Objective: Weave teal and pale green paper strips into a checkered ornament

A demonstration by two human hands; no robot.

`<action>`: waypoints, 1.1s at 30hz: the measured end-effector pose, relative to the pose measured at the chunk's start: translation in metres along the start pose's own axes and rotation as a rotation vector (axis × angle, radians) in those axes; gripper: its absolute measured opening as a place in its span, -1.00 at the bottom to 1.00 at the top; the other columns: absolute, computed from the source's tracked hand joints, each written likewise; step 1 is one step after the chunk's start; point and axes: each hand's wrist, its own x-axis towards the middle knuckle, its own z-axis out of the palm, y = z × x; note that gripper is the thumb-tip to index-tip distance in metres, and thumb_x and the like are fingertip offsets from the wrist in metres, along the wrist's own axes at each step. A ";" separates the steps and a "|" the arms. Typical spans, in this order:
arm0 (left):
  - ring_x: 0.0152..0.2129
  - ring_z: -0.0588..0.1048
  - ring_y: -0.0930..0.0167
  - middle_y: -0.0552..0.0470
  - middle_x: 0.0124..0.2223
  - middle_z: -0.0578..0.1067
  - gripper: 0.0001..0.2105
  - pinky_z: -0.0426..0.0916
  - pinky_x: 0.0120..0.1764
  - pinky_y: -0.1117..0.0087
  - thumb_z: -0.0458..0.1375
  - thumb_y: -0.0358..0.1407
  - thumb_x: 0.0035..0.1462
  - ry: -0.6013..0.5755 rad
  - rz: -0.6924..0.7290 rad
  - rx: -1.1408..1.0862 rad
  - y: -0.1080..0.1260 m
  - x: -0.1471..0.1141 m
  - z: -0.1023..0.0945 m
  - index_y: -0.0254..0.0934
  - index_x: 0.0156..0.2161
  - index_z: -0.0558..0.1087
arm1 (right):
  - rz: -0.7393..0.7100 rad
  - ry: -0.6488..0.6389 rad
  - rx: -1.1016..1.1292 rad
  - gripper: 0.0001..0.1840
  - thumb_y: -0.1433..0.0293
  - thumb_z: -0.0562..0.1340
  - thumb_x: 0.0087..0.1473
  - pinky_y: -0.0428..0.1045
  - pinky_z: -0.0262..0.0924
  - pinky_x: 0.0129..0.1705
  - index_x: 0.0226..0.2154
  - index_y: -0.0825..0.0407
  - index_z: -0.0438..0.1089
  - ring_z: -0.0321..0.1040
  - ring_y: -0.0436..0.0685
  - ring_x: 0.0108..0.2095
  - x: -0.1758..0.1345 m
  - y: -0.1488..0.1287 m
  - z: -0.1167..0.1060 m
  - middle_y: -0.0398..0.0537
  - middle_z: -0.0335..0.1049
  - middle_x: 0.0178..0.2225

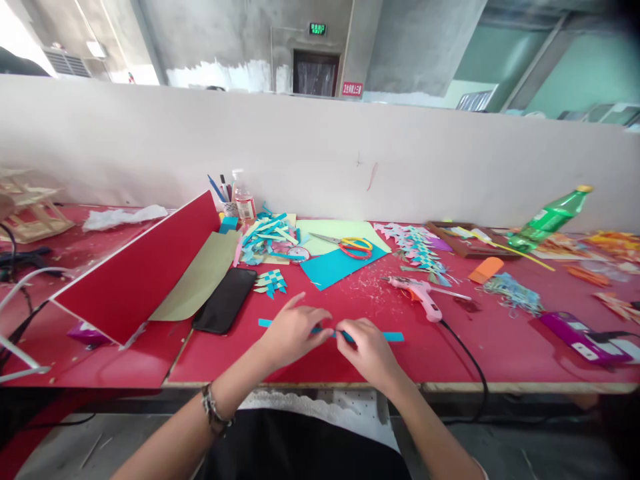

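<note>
A narrow blue paper strip [394, 337] runs crosswise above the near part of the red table [310, 307]. My left hand [296, 331] pinches it left of its middle, the thumb and fingertips together. My right hand [367, 347] grips the same strip close beside, its fingers curled over it. The fingertips of both hands nearly meet, and they hide the strip's middle. Both ends stick out past my hands. Beyond my hands lie a blue paper sheet [330, 268], scissors [357, 247] with yellow and red handles, and a small woven paper piece [271, 283].
A pink glue gun [417, 293] with a black cord lies to the right. A black phone [226, 301] and a red upright board [150, 267] are left. Cut paper strips [267, 237] are heaped behind. A green bottle [550, 219] leans at the back right, near a purple device [583, 339].
</note>
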 end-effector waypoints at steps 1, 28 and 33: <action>-0.42 0.42 0.47 0.09 -0.37 0.48 -0.78 0.10 -0.05 0.30 -0.09 -0.22 0.16 -0.026 0.017 -0.017 0.006 0.001 0.002 -0.24 -0.27 0.36 | -0.013 0.004 -0.001 -0.86 0.49 0.03 0.00 -0.10 0.03 -0.40 -0.49 0.02 0.25 0.23 0.03 -0.47 0.003 -0.002 0.000 -0.13 0.33 -0.54; -0.60 0.35 0.46 0.07 -0.57 0.41 -0.68 0.01 -0.55 0.49 -0.19 -0.23 0.20 -0.128 -0.025 0.161 -0.009 -0.030 -0.034 -0.27 -0.37 0.37 | -0.111 0.119 -0.063 -0.72 0.35 0.06 0.03 0.03 0.03 -0.08 -0.16 0.03 0.26 0.20 0.13 -0.14 -0.003 0.007 -0.043 0.02 0.32 -0.21; -0.61 0.35 0.49 0.11 -0.56 0.40 -0.72 0.04 -0.55 0.51 -0.17 -0.26 0.20 -0.146 -0.028 0.079 0.000 -0.024 -0.035 -0.27 -0.37 0.34 | -0.125 -0.143 0.064 -0.82 0.40 -0.01 0.11 0.11 -0.16 0.05 -0.38 -0.01 0.29 0.28 -0.02 -0.33 0.011 -0.020 -0.031 -0.18 0.37 -0.40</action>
